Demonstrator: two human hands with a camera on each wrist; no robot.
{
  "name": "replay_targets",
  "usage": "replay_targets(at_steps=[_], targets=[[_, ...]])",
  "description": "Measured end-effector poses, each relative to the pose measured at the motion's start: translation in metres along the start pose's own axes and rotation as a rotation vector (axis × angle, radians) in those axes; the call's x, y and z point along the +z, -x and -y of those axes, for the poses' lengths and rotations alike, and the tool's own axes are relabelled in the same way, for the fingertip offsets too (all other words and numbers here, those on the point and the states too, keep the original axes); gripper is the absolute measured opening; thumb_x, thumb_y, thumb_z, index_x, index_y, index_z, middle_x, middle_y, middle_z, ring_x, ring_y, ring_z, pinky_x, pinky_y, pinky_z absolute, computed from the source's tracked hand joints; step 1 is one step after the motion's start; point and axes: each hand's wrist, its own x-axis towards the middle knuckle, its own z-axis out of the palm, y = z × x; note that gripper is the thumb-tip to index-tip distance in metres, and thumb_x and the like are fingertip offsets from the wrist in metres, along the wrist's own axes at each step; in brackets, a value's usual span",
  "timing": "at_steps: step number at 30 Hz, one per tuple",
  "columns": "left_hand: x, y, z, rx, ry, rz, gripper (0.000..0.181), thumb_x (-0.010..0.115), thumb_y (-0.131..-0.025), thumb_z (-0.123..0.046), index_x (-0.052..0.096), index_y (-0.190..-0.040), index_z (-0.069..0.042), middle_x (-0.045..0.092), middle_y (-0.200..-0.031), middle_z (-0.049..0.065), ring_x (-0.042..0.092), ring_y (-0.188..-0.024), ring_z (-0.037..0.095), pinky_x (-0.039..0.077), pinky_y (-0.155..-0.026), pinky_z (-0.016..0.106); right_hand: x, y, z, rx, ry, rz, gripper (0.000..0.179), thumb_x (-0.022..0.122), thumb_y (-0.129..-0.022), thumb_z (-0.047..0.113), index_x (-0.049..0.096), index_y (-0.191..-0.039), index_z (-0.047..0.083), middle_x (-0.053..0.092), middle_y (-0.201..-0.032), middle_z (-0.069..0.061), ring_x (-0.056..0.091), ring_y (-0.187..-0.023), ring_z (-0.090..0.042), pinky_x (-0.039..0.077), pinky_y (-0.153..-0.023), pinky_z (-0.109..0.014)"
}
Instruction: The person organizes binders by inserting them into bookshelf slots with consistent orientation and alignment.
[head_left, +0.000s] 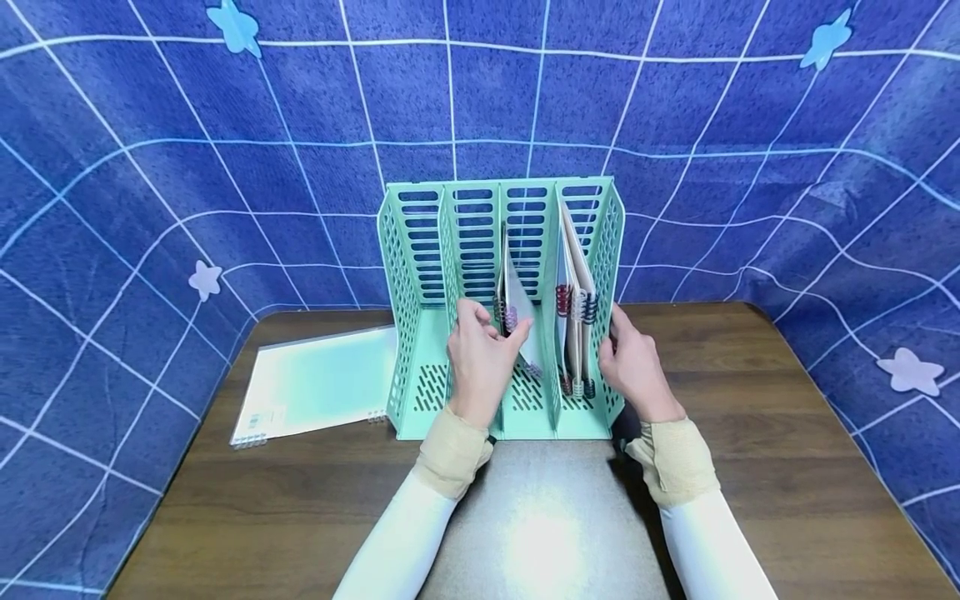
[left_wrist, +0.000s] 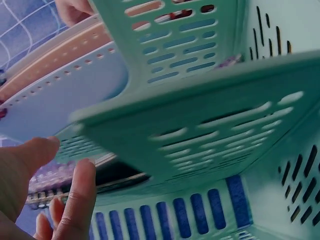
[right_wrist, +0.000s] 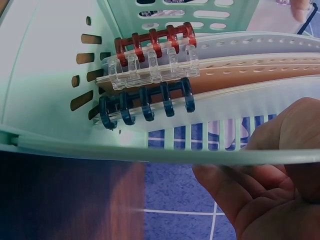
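Observation:
A mint-green file rack (head_left: 528, 433) with several upright compartments stands on the table. In its third compartment from the left lean loose-leaf notebooks, one with purple rings (head_left: 512, 318) and one with dark covers. My left hand (head_left: 480, 358) is at their front edges, thumb and index finger apart on either side of the rings. The rightmost compartment holds notebooks with red rings (right_wrist: 156, 44), clear rings (right_wrist: 154, 67) and dark blue rings (right_wrist: 146, 104). My right hand (head_left: 636, 367) grips the rack's right side wall, with fingers on both sides of its rim (right_wrist: 210, 156).
Left of the rack, a pale green-and-white ring notebook (head_left: 322, 383) lies flat on the brown wooden table (head_left: 247, 500), its right end against the rack. A blue grid-patterned cloth (head_left: 315, 183) with star shapes hangs behind and at both sides.

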Motion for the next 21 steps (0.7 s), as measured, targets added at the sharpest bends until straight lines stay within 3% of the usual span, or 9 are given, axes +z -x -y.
replay_targets(at_steps=[7,11,15,21], targets=[[-0.026,-0.001,-0.01,0.047,0.066,0.043,0.059,0.09,-0.079,-0.039,0.051,-0.11,-0.009,0.064,-0.093,0.009,0.071,-0.071,0.011,0.058,-0.067,0.032,0.003,0.001,-0.001,0.012,-0.01,0.019,0.06,0.051,-0.098,0.004,0.041,-0.156,0.011,0.07,-0.123,-0.023,0.057,-0.056,-0.027,0.048,-0.054,-0.042],[-0.048,-0.004,-0.016,0.107,0.058,0.091,0.066,0.089,-0.081,-0.04,0.054,-0.128,-0.009,0.066,-0.108,0.012,0.071,-0.083,0.017,0.06,-0.075,0.033,0.002,0.001,0.0,0.014,-0.008,0.018,0.058,0.051,-0.098,0.004,0.042,-0.155,0.012,0.07,-0.121,-0.023,0.057,-0.057,-0.027,0.046,-0.053,-0.041],[-0.072,-0.007,-0.018,0.153,-0.001,0.135,0.076,0.087,-0.083,-0.041,0.052,-0.144,-0.011,0.064,-0.123,0.007,0.067,-0.103,0.021,0.056,-0.091,0.038,0.002,0.0,0.001,0.01,-0.008,0.01,0.058,0.051,-0.098,0.003,0.043,-0.155,0.011,0.071,-0.121,-0.023,0.056,-0.056,-0.027,0.046,-0.053,-0.042],[-0.11,-0.013,-0.003,0.234,-0.116,0.156,0.086,0.089,-0.08,-0.042,0.05,-0.152,-0.015,0.059,-0.141,0.007,0.058,-0.124,0.027,0.049,-0.102,0.047,-0.001,0.001,0.001,0.006,-0.002,0.003,0.055,0.051,-0.098,0.003,0.045,-0.152,0.011,0.071,-0.12,-0.022,0.06,-0.062,-0.031,0.049,-0.058,-0.047]])
